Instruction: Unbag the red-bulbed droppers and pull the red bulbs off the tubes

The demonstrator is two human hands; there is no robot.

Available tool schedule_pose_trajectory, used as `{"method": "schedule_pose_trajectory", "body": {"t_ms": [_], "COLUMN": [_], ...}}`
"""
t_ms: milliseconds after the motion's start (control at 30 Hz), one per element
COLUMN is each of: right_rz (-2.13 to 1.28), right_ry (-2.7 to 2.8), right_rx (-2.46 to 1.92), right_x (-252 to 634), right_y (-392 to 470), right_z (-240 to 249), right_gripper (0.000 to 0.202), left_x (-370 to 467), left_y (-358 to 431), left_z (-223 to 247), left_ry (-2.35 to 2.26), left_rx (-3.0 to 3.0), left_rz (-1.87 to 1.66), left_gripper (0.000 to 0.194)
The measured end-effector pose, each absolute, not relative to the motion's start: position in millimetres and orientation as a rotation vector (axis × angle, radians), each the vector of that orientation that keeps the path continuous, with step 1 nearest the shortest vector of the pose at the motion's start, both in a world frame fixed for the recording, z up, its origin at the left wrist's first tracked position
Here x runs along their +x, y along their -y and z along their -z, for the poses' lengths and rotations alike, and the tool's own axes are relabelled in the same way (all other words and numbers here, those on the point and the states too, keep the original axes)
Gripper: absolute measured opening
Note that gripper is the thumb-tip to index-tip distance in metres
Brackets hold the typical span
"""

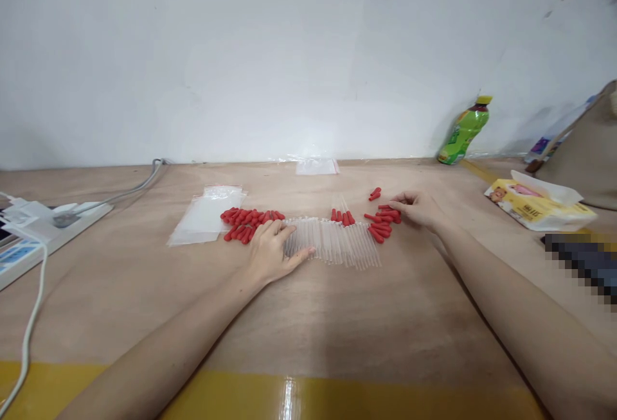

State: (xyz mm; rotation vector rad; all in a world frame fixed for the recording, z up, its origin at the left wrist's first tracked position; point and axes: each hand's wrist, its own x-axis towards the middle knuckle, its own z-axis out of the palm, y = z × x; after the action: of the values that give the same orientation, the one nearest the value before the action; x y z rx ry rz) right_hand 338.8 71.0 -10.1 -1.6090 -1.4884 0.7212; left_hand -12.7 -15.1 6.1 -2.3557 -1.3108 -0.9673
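A row of thin clear tubes (332,243) lies side by side on the table. My left hand (272,250) rests at the row's left end, thumb stretched out over the tubes and fingers apart from it. Just left of that hand is a pile of red rubber bulbs (241,218). Several tubes with red bulbs (343,217) on them lie at the row's far edge, pointing away from me. On the right, my right hand (418,210) pinches a red rubber bulb (384,207) at the edge of a smaller pile (380,232). Its fingertips partly hide the bulb.
Clear plastic bags (200,218) are stacked at left, and another bag (317,167) lies by the wall. A power strip (29,246) with cables sits far left. At right are a green bottle (463,132), a yellow tissue pack (535,205) and a dark blurred object (585,262).
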Motion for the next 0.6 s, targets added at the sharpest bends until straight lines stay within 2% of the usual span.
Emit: {"method": "schedule_pose_trajectory", "body": {"t_ms": [267,600], "right_rz": [-0.673,-0.414], "right_ry": [1.553,1.788], "right_rx": [-1.627,-1.791], "right_x": [337,306], "right_y": [-71,-55], "right_z": [11,-30], "right_gripper": [0.035,0.024], "left_x": [-15,-17], "left_y": [24,19], "left_z": [-7,-3], "left_ry": [1.208,1.221], "left_rx": [-2.422,-2.417], "left_rz": [0.948,0.942], "left_gripper": [0.037,0.030]}}
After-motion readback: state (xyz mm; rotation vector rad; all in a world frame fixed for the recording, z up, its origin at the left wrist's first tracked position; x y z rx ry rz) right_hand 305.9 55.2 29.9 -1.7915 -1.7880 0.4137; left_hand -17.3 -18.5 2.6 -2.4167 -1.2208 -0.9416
